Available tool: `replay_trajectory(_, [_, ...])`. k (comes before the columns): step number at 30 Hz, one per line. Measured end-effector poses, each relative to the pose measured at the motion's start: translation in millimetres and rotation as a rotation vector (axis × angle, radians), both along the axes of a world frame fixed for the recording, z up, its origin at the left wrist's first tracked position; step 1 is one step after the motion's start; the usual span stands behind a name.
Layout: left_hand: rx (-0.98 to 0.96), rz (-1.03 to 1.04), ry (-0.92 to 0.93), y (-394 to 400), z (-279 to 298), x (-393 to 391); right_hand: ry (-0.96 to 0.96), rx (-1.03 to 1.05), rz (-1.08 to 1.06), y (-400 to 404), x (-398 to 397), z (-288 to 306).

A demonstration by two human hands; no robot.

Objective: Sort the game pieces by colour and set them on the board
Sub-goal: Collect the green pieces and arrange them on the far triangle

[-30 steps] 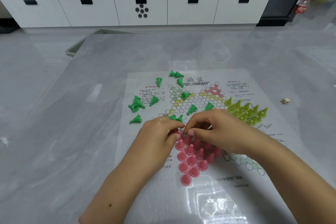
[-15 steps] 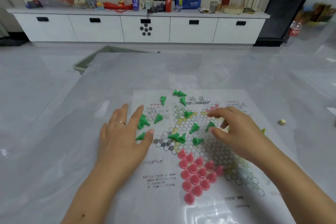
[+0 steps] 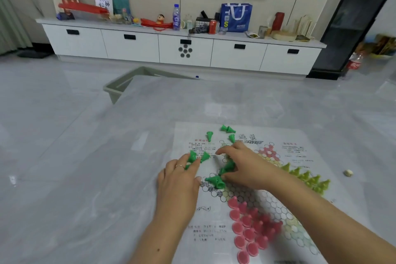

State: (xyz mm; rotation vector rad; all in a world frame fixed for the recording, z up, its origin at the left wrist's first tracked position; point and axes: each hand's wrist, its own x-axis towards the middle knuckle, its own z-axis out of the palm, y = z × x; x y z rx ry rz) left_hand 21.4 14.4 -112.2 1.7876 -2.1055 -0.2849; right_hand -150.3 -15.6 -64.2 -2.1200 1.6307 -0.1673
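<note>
The paper board (image 3: 300,141) lies flat on the grey table. Green cone pieces lie loose around its upper left, some near the top (image 3: 227,129) and one (image 3: 209,135) to their left. My left hand (image 3: 180,182) is flat, its fingertips touching two green pieces (image 3: 198,157). My right hand (image 3: 244,167) is curled over the board's middle, with thumb and fingers closed around green pieces (image 3: 228,166); more green ones (image 3: 214,181) lie by its thumb. Pink pieces (image 3: 250,227) stand packed at the board's near corner. Yellow-green pieces (image 3: 306,178) stand in rows on the right.
A small pale die (image 3: 348,173) lies on the table right of the board. A green-grey frame (image 3: 120,90) shows past the table's far left corner. A white cabinet (image 3: 184,49) with bottles and bags lines the far wall.
Both hands left the pink cluster and moved up to the green pieces. The left hand now touches two green ones and the right has curled around others. The view tilted up.
</note>
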Motion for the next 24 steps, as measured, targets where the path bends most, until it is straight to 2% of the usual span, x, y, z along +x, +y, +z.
replay_trajectory(13, [-0.041, 0.122, 0.365, -2, 6, 1, 0.042, -0.090, 0.184, -27, 56, -7])
replay_trajectory(18, [0.020, 0.256, 0.663, -5, 10, 6, -0.058, -0.115, 0.176, -25, 56, -10])
replay_trajectory(24, [0.158, 0.331, 0.839, -16, 10, 13, -0.212, -0.107, 0.136, -18, 72, -12])
